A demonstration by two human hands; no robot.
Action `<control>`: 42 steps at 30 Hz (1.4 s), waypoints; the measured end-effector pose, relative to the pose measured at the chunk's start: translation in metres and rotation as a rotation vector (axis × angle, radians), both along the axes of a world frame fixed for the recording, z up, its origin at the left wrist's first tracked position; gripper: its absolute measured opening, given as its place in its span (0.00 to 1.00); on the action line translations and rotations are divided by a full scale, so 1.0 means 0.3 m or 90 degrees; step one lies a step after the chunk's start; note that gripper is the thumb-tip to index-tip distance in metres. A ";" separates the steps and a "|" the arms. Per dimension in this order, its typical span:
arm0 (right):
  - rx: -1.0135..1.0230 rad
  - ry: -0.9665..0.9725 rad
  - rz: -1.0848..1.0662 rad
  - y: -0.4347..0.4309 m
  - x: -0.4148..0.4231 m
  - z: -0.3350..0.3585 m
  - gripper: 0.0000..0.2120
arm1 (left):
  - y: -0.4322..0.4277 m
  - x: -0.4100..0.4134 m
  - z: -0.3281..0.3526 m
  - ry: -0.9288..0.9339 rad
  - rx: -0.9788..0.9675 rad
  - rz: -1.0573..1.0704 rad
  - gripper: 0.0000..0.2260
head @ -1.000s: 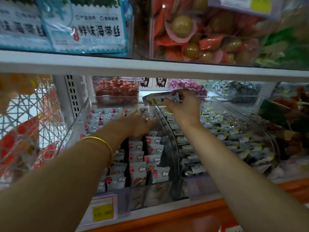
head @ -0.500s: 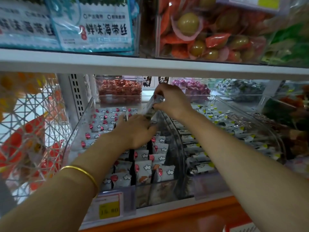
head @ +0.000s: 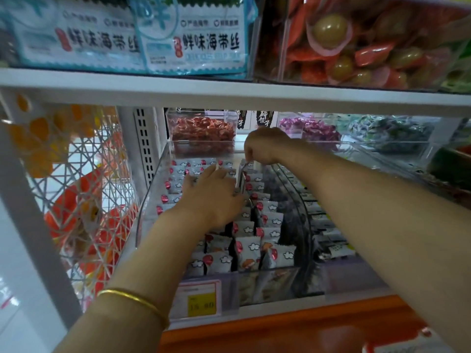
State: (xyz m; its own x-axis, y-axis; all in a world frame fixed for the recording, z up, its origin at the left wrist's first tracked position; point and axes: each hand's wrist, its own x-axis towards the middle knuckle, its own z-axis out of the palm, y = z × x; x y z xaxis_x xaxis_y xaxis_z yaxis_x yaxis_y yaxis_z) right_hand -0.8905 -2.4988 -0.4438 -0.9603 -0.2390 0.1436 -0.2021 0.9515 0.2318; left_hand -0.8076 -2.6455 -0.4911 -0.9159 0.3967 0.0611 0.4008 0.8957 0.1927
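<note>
A clear plastic bin (head: pixel 150 200) on the lower shelf holds rows of small grey snack packets (head: pixel 248 247) printed with white clouds and red dots. My left hand (head: pixel 212 193) lies flat on the packets in the middle of the bin, fingers spread and pointing to the back. Just behind it my right hand (head: pixel 262 146) pinches the top of one grey packet (head: pixel 242 174), which hangs upright, its lower end among the packets at the right of the bin. A gold bangle (head: pixel 135 300) circles my left forearm.
To the right stands a second clear bin (head: pixel 328 225) of dark packets. Behind are tubs of red candies (head: pixel 202 132) and purple candies (head: pixel 311 128). A white shelf board (head: pixel 229 96) hangs close overhead. A wire basket (head: pixel 76 189) is at left, a yellow price tag (head: pixel 201 305) in front.
My right hand has brought the packet down from above the bins and turned it upright into the left bin. My left hand slid further back over the packets.
</note>
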 end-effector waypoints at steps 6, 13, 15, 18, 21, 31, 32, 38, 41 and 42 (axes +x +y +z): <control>0.013 0.049 -0.082 -0.058 -0.017 -0.053 0.08 | -0.016 0.014 0.004 -0.001 0.031 0.018 0.16; 0.074 0.041 -0.099 -0.061 -0.007 -0.063 0.02 | -0.033 0.029 0.001 0.010 0.067 0.022 0.06; 0.074 0.066 -0.094 -0.058 0.005 -0.056 0.07 | -0.039 0.040 0.001 0.010 0.068 0.030 0.12; 0.048 0.167 -0.070 -0.046 0.025 -0.047 0.05 | -0.054 0.064 0.012 0.023 0.106 0.027 0.08; -0.059 0.304 -0.072 -0.029 0.084 -0.040 0.11 | -0.067 0.091 0.021 0.046 0.173 0.048 0.08; -0.557 0.378 0.012 -0.012 0.531 -0.057 0.08 | -0.098 0.252 0.053 -0.090 0.593 0.090 0.20; -0.602 0.375 0.016 -0.016 0.560 -0.064 0.08 | -0.100 0.265 0.055 -0.170 0.668 0.086 0.19; -0.882 0.231 0.036 -0.031 0.654 -0.098 0.09 | -0.120 0.303 0.059 -0.318 0.921 0.090 0.06; -1.044 0.160 0.010 -0.029 0.666 -0.106 0.07 | -0.130 0.304 0.066 -0.374 0.998 0.072 0.07; -1.081 0.151 0.005 -0.026 0.666 -0.110 0.07 | -0.129 0.304 0.067 -0.393 1.024 0.067 0.07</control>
